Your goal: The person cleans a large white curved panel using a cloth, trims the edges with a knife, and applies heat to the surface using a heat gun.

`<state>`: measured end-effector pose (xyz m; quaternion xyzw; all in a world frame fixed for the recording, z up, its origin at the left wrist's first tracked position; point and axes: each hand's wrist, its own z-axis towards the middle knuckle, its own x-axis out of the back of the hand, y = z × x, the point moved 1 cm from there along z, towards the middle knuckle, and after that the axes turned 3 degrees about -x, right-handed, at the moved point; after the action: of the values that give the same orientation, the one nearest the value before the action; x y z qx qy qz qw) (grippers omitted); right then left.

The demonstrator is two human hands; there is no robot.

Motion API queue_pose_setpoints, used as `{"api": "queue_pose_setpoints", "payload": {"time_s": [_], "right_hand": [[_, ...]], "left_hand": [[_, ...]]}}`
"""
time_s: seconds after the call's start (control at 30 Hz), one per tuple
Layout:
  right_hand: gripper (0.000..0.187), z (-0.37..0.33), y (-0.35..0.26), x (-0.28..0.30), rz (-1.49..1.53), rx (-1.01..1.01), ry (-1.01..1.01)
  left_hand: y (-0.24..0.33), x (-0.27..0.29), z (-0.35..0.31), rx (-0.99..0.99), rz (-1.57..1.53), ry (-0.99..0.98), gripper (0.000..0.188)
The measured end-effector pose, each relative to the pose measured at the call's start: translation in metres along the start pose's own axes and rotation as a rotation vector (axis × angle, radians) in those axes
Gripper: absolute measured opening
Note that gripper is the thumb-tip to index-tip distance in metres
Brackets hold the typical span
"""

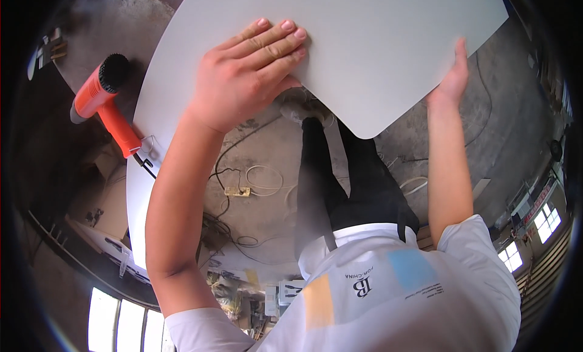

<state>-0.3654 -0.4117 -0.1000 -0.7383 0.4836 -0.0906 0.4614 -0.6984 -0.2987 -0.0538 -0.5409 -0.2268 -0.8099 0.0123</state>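
Observation:
A large, smooth, pale grey-white panel [376, 42] spreads across the top of the view, with a curved left edge and a rounded corner pointing toward my body. My left hand [246, 72] lies on its upper face, fingers stretched out and side by side, near an inner edge of the panel. At the right edge my right hand [449, 82] grips the panel, thumb up along the border; its other fingers are hidden underneath. Left of the panel is an orange heat gun [112, 109] with a black nozzle end and a cord at its handle. What supports it cannot be made out.
On the concrete floor [261, 145] lie loose cables and a yellowish power strip [237, 191] with a plug in it. A clutter of boxes and tools [282, 294] stands beyond my left side. Bright windows [124, 321] show at the lower left.

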Motion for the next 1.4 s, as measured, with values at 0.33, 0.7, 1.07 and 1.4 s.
{"api": "queue_pose_setpoints", "payload": {"time_s": [0.33, 0.7, 1.07, 1.4], "right_hand": [[0.061, 0.007, 0.002, 0.006, -0.017, 0.015, -0.036], [0.064, 0.003, 0.004, 0.000, -0.075, 0.029, -0.007], [0.061, 0.004, 0.006, 0.001, -0.036, 0.042, -0.006], [0.062, 0.002, 0.002, -0.002, -0.100, 0.066, 0.001]], "left_hand": [[-0.002, 0.000, 0.002, -0.040, 0.061, 0.023, 0.037], [0.004, -0.001, 0.000, 0.005, 0.059, 0.034, 0.038], [0.016, -0.005, -0.001, 0.052, 0.107, 0.026, 0.041], [0.006, 0.000, -0.004, -0.045, 0.169, 0.006, 0.035]]}}
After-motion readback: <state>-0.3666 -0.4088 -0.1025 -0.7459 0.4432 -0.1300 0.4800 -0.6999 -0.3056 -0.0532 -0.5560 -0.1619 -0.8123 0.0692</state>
